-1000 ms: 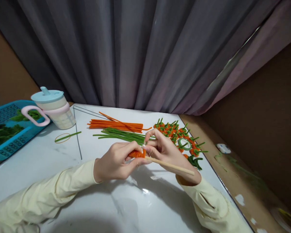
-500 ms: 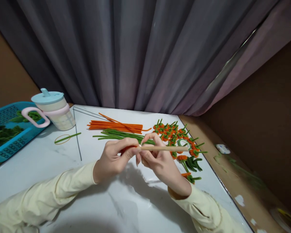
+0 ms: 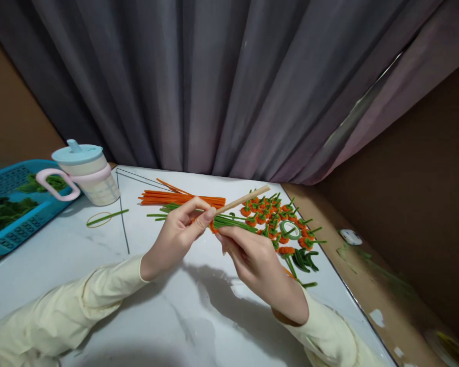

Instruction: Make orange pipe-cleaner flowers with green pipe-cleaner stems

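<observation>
Between thumb and fingers, my left hand [image 3: 179, 233] grips one end of a thin wooden stick [image 3: 243, 200], which slants up to the right. An orange pipe cleaner [image 3: 213, 227] shows at that end, curving around it. My right hand [image 3: 252, 260] pinches the orange pipe cleaner just below the stick; its tips are partly hidden. Behind the hands lie a bundle of green pipe cleaners [image 3: 235, 222] and a bundle of orange pipe cleaners [image 3: 164, 197]. To the right are several small orange pipe-cleaner pumpkins [image 3: 286, 250] with green stems.
A roll of green tape [image 3: 290, 230] lies among the pumpkins, near dark green curled pieces [image 3: 305, 259]. At left stand a lidded cup [image 3: 86, 173] and a blue basket [image 3: 19, 227] of green pieces. A green strip with a rubber band [image 3: 107, 218] lies on the white table [image 3: 153, 321].
The stick has swung from level to slanting up right. My right hand has moved down and right off the stick, and the orange pipe cleaner now shows between the hands.
</observation>
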`<state>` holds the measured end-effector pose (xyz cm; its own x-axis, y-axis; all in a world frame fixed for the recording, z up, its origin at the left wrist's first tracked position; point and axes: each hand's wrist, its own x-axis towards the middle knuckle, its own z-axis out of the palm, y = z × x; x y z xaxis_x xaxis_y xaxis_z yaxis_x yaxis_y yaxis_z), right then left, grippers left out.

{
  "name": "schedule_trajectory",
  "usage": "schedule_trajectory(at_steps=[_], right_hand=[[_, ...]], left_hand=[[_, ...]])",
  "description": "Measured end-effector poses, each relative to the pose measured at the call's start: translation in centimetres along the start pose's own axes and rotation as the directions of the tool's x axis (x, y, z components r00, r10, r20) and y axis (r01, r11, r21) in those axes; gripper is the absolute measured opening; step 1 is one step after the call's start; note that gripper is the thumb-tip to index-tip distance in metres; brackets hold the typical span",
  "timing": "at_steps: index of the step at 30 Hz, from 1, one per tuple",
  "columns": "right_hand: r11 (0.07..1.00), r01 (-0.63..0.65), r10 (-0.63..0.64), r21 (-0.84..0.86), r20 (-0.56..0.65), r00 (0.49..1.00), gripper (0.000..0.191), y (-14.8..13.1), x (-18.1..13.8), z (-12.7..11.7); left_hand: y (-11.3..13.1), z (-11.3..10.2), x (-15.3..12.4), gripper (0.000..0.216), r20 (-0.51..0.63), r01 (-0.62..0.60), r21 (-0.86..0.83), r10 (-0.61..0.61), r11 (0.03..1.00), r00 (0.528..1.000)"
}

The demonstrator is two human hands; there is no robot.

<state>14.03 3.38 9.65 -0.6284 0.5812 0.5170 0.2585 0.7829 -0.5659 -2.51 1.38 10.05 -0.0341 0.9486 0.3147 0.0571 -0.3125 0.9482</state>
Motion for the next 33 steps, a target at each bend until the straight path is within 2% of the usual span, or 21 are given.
schedule_trajectory(at_steps=[3,6,8,11,14,18,25,33], right_hand=[[0.921,0.207,-0.196,-0.330,0.068,0.978,0.020,-0.1,0.0,-0.6],[0.740,0.368,-0.280,-0.564,0.240,0.930,0.024,-0.9,0.3,-1.5],[0.621,0.458,-0.271,-0.636,0.375,0.887,0.023,-1.6,0.5,-2.0],[0.477,0.550,-0.185,-0.685,0.534,0.825,0.015,-2.7,0.2,-2.5],[0.414,0.597,-0.124,-0.687,0.607,0.785,0.012,-3.1,-0.4,-2.5],[0.508,0.570,-0.093,-0.646,0.616,0.782,0.013,-2.6,-0.9,-2.5],[0.738,0.391,-0.035,-0.550,0.547,0.836,0.018,-1.3,-0.8,-3.2],[0.847,0.290,-0.020,-0.446,0.519,0.854,0.021,-1.2,-0.2,-3.9]], left_hand=[[0.3,-0.1,0.3,0.027,0.032,0.057,-0.008,-0.057,0.998,0.998],[0.3,-0.1,0.4,0.026,0.070,0.101,0.007,-0.101,0.995,0.992],[-0.1,0.0,0.3,0.026,0.084,0.088,0.055,-0.092,0.995,0.992],[-0.8,0.2,0.1,0.025,0.125,0.032,0.212,-0.059,0.977,0.990],[-1.3,0.3,-0.3,0.025,0.213,0.016,0.373,-0.103,0.928,0.972],[-1.2,0.2,-0.7,0.026,0.299,0.009,0.475,-0.171,0.880,0.939],[-0.8,-0.1,-0.7,0.028,0.328,-0.008,0.492,-0.177,0.871,0.928],[0.4,-0.1,-1.2,0.025,0.386,-0.097,0.483,-0.113,0.870,0.916]])
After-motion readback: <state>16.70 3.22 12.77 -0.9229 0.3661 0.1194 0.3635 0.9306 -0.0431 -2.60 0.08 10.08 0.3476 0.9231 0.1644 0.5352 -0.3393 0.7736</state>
